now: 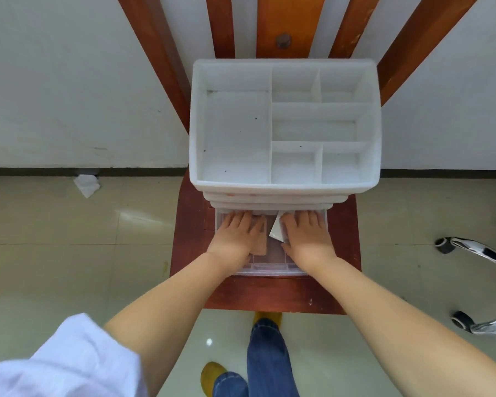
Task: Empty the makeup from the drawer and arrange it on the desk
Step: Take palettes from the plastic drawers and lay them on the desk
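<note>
A white plastic organiser (285, 184) stands on a red-brown wooden chair seat (338, 247); its top compartments hold nothing. Its clear bottom drawer (269, 269) is pulled out toward me. Both hands reach down into the drawer. My left hand (235, 237) lies over a tan flat piece (260, 245), thumb against its edge. My right hand (305, 236) holds a silvery-white flat packet (277, 232), tilted up at its thumb side. The drawer's other contents are hidden under my hands.
The chair's slatted wooden back (284, 27) rises behind the organiser against a white wall. A crumpled tissue (86, 184) lies on the tiled floor at left. A chrome office-chair base with castors (481, 253) stands at right. My legs and yellow shoes (212, 376) are below.
</note>
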Available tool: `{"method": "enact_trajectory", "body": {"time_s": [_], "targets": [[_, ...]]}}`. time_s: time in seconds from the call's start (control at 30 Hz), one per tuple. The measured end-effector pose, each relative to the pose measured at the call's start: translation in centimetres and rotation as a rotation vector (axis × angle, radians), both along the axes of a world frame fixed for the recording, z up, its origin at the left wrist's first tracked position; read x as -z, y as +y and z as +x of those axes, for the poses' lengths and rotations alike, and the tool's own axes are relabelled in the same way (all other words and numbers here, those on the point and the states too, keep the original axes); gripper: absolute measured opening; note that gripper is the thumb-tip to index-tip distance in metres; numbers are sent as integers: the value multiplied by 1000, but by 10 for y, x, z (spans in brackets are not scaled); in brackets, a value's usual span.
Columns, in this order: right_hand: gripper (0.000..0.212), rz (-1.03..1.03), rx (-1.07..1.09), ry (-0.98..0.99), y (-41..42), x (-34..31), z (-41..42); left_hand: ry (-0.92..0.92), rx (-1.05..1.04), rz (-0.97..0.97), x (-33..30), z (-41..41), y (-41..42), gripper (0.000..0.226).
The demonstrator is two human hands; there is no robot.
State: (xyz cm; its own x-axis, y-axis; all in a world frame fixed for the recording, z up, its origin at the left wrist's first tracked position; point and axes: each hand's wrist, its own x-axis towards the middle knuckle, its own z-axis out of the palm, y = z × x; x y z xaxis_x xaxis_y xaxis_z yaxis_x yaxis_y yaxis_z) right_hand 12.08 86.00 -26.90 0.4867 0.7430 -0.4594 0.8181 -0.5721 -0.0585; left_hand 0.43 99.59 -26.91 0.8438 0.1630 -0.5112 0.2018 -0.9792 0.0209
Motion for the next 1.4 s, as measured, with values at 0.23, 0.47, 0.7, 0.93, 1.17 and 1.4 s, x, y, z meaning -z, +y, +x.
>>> {"method": "enact_trajectory", "body": {"time_s": [0.23, 0.47, 0.7, 0.93, 1.17, 1.4], "targets": [[69, 241, 526, 822, -34, -58, 6, -17, -503, -568, -47, -15, 0, 83], [83, -294, 494, 1116, -84, -72, -33, 657, -690, -991, -67, -68, -24, 83], [92, -151, 507, 961, -58, -53, -14, 463, -834, -966, -52, -49, -20, 105], [73, 50, 399, 732, -10, -49, 36, 186, -775, -833, -42, 4, 13, 106], [71, 38, 331, 563, -20, -63, 7, 93, -769, -669, -50, -27, -8, 102], [63, 277, 62, 336, -33, -147, -73, -168, -874, -531, -131, -118, -31, 89]]}}
